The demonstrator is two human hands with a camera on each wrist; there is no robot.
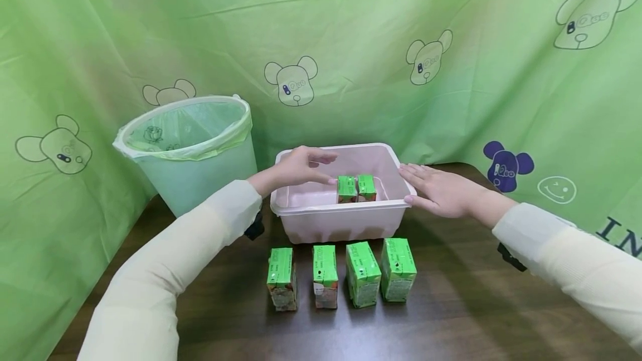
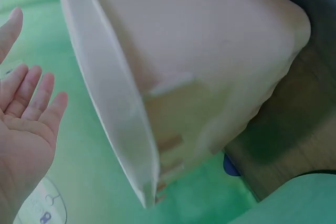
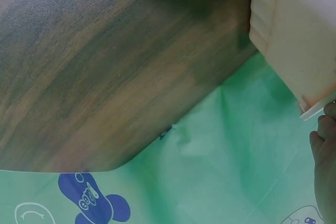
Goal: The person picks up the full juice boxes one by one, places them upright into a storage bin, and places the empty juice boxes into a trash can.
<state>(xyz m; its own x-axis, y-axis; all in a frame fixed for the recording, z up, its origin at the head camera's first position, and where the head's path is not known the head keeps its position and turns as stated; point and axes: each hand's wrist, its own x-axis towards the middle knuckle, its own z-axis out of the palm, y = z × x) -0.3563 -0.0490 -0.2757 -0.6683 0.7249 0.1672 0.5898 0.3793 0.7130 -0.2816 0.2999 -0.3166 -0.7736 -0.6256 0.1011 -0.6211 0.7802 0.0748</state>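
Note:
A pink plastic bin [image 1: 341, 226] stands on the table, with two green-topped drink cartons side by side inside, a left one [image 1: 346, 189] and a right one [image 1: 366, 187]. Over the bin's left part hovers my left hand [image 1: 300, 167], fingers extended and thumb apart, nothing in it; its thumb tip comes close to the left carton in the head view. In the left wrist view the palm [image 2: 26, 140] shows bare. My right hand [image 1: 443, 189] rests its straight fingers along the bin's right rim. The right wrist view catches only part of that hand [image 3: 326, 156] at the rim.
Several similar cartons [image 1: 325, 272] stand in a row on the dark wooden table [image 1: 461, 305] in front of the bin. A lined, pale green trash can [image 1: 205, 177] is at the back left. Green printed cloth [image 1: 351, 27] hangs behind and at both sides.

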